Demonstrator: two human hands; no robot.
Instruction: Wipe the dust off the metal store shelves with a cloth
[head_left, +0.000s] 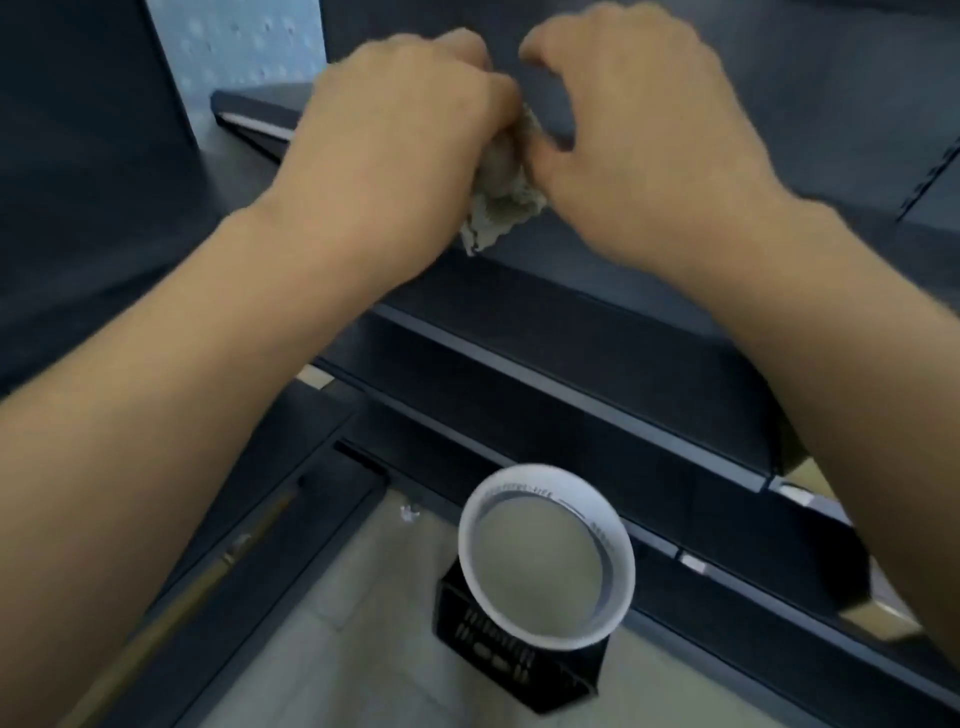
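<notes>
1. Dark metal store shelves (571, 332) fill the view in stepped tiers, with a pale perforated back panel (244, 47) showing at the upper left and a light tiled floor (363, 649) below
2. Low on the left, a long tan stick (208, 582) lies along a dark ledge; it is too blurred to identify, perhaps a broom handle
3. Left hand (395, 140): raised over an upper shelf, fingers curled tight round the cloth
4. Between the two hands sits the cloth (501, 208), a crumpled grey wad whose ragged lower edge hangs just above the shelf's front edge
5. Beneath it on the floor, a white bucket (519, 480) of cloudy liquid stands on a black crate (498, 660)
6. Right hand (639, 140): fingers bent, thumb side pressed against the cloth and gripping its right side
</notes>
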